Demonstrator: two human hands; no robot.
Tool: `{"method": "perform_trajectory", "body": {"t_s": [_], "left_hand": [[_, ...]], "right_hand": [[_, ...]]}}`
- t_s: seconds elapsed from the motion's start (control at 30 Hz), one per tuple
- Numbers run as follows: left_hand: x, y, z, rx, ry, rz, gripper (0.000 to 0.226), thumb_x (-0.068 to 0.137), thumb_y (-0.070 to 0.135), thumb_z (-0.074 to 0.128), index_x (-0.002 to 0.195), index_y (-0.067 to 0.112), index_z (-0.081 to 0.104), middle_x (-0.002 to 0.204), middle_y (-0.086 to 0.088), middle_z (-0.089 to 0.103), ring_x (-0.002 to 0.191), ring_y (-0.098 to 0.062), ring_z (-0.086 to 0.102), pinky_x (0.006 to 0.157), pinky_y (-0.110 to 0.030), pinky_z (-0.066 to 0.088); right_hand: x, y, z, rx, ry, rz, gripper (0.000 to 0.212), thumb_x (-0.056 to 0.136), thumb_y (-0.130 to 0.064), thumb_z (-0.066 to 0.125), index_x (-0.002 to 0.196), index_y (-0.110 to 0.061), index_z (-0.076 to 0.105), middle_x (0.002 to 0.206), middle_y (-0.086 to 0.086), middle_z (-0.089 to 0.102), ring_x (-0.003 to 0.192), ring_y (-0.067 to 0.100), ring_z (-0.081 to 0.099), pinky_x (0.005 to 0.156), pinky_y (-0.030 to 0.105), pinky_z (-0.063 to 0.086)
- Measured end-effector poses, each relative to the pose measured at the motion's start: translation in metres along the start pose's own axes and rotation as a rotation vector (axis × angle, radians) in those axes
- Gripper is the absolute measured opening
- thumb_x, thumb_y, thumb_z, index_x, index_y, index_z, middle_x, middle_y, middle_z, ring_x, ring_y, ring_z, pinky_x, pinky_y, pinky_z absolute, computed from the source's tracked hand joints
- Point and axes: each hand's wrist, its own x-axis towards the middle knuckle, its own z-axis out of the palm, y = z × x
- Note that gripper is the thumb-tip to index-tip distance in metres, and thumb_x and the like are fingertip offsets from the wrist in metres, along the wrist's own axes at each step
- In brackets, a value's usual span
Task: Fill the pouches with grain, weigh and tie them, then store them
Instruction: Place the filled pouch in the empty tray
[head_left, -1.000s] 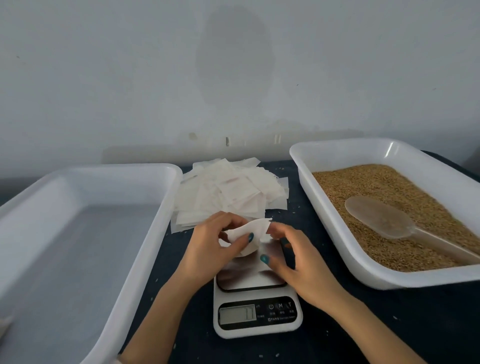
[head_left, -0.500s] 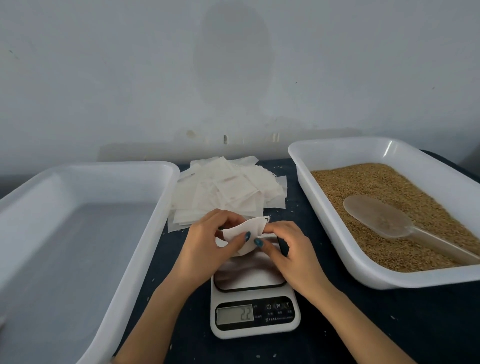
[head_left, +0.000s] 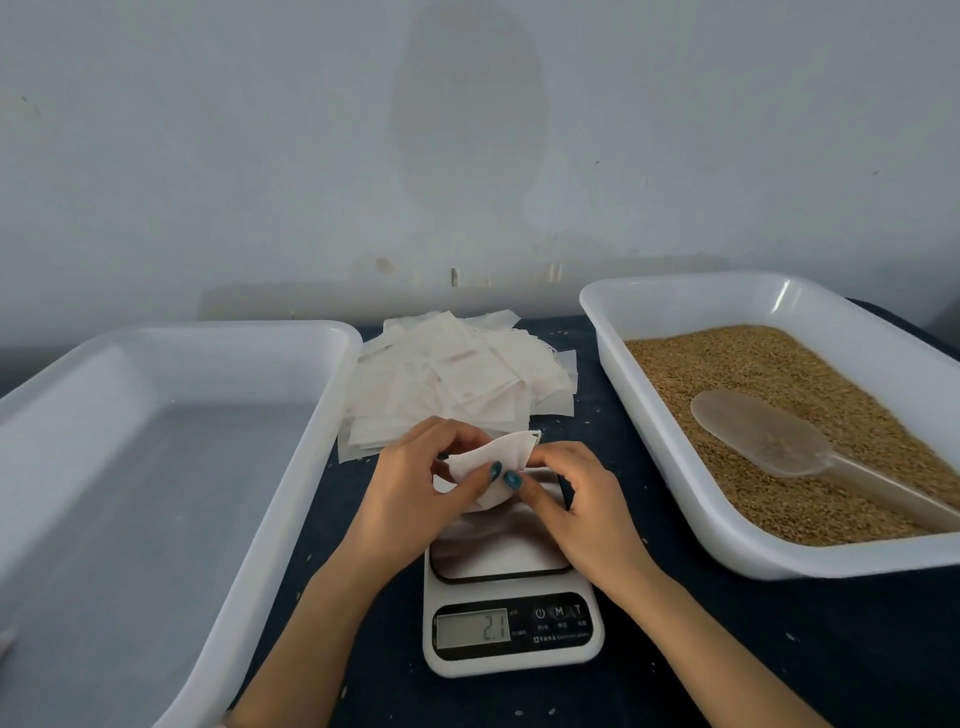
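Together, left hand (head_left: 410, 488), right hand (head_left: 576, 499) pinching pouch (head_left: 501, 460) above scale (head_left: 511, 613)

The worktop (head_left: 779, 649) is dark navy, flecked with pale specks. The tray at 9 o'clock (head_left: 208, 328) is milky white; the tray at 3 o'clock (head_left: 675, 291) is white, with golden-brown grain (head_left: 753, 374) and a cloudy clear scoop (head_left: 753, 431). The pouch (head_left: 504, 454) and the pile at 12 o'clock (head_left: 452, 379) are off-white. The scale (head_left: 511, 623) is white with a black panel and grey display. Thumbnails on the left hand (head_left: 415, 493) and right hand (head_left: 582, 509) are teal.
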Motion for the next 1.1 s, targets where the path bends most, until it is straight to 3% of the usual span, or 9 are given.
{"method": "perform_trajectory", "body": {"t_s": [0.13, 0.27, 0.37, 0.47, 0.57, 0.67, 0.8, 0.93, 1.1], "left_hand": [[0.0, 0.0, 0.0, 0.005, 0.0, 0.002, 0.024, 0.082, 0.011, 0.076, 0.097, 0.028, 0.069, 0.095, 0.017, 0.065, 0.09, -0.011, 0.062, 0.068, -0.012, 0.045], [0.0, 0.0, 0.0, 0.005, -0.003, 0.005, 0.023, 0.083, 0.011, 0.076, 0.097, 0.027, 0.069, 0.094, 0.017, 0.065, 0.089, -0.012, 0.062, 0.067, -0.013, 0.045], [0.0, 0.0, 0.0, 0.002, -0.003, -0.004, 0.023, 0.083, 0.01, 0.076, 0.097, 0.027, 0.069, 0.094, 0.018, 0.065, 0.089, -0.011, 0.062, 0.067, -0.012, 0.045], [0.0, 0.001, 0.0, -0.012, -0.006, -0.012, 0.024, 0.083, 0.01, 0.076, 0.095, 0.029, 0.069, 0.095, 0.017, 0.066, 0.09, -0.011, 0.062, 0.068, -0.011, 0.044], [0.0, 0.002, 0.0, -0.016, -0.005, -0.026, 0.024, 0.083, 0.009, 0.075, 0.094, 0.03, 0.069, 0.094, 0.016, 0.066, 0.089, -0.01, 0.062, 0.068, -0.009, 0.043], [0.0, 0.003, 0.0, -0.018, -0.002, -0.03, 0.025, 0.082, 0.009, 0.075, 0.093, 0.031, 0.069, 0.094, 0.017, 0.066, 0.089, -0.01, 0.062, 0.068, -0.009, 0.043], [0.0, 0.003, 0.0, -0.017, -0.003, -0.032, 0.026, 0.082, 0.01, 0.076, 0.093, 0.033, 0.068, 0.094, 0.019, 0.066, 0.089, -0.009, 0.062, 0.068, -0.009, 0.043], [-0.001, 0.003, 0.0, -0.019, -0.008, -0.026, 0.026, 0.083, 0.01, 0.076, 0.093, 0.033, 0.068, 0.095, 0.019, 0.065, 0.089, -0.009, 0.062, 0.068, -0.01, 0.044], [-0.001, 0.003, -0.001, -0.008, -0.004, -0.022, 0.023, 0.084, 0.014, 0.075, 0.093, 0.034, 0.067, 0.095, 0.02, 0.065, 0.088, -0.006, 0.061, 0.067, -0.008, 0.041]], "right_hand": [[0.0, 0.0, 0.0, -0.016, 0.005, -0.01, 0.021, 0.091, -0.025, 0.071, 0.111, -0.022, 0.073, 0.107, -0.008, 0.067, 0.109, 0.004, 0.059, 0.091, 0.023, 0.051], [-0.001, -0.002, -0.001, -0.002, -0.003, -0.014, 0.022, 0.09, -0.028, 0.071, 0.112, -0.027, 0.071, 0.108, -0.01, 0.066, 0.109, 0.0, 0.057, 0.088, 0.009, 0.045], [-0.004, -0.005, -0.004, 0.011, -0.015, -0.021, 0.029, 0.088, -0.03, 0.073, 0.109, -0.047, 0.061, 0.107, -0.025, 0.061, 0.11, 0.0, 0.057, 0.089, 0.01, 0.045], [-0.007, -0.008, -0.01, -0.043, -0.04, -0.013, 0.042, 0.086, -0.027, 0.077, 0.111, -0.052, 0.055, 0.111, -0.036, 0.056, 0.116, -0.001, 0.053, 0.095, 0.015, 0.043], [-0.017, -0.01, -0.022, -0.071, -0.161, 0.056, 0.06, 0.082, -0.034, 0.08, 0.132, -0.045, 0.049, 0.131, -0.031, 0.044, 0.13, -0.008, 0.037, 0.107, 0.015, 0.033], [-0.04, -0.009, -0.03, -0.072, -0.322, 0.132, 0.089, 0.077, -0.039, 0.079, 0.149, -0.045, 0.026, 0.152, -0.029, 0.011, 0.142, -0.016, 0.006, 0.109, 0.007, 0.017], [-0.061, -0.011, -0.031, -0.139, -0.406, 0.164, 0.106, 0.08, -0.037, 0.076, 0.152, -0.049, -0.002, 0.148, -0.04, -0.02, 0.14, -0.017, -0.022, 0.115, 0.021, 0.005], [-0.059, -0.014, -0.029, -0.085, -0.434, 0.246, 0.11, 0.083, -0.027, 0.074, 0.151, -0.045, -0.011, 0.14, -0.048, -0.026, 0.136, -0.018, -0.029, 0.118, 0.025, -0.002], [-0.059, -0.017, -0.021, -0.087, -0.404, 0.308, 0.106, 0.087, -0.018, 0.07, 0.153, -0.037, -0.011, 0.153, -0.028, -0.021, 0.143, -0.007, -0.022, 0.12, 0.026, -0.003]]}}
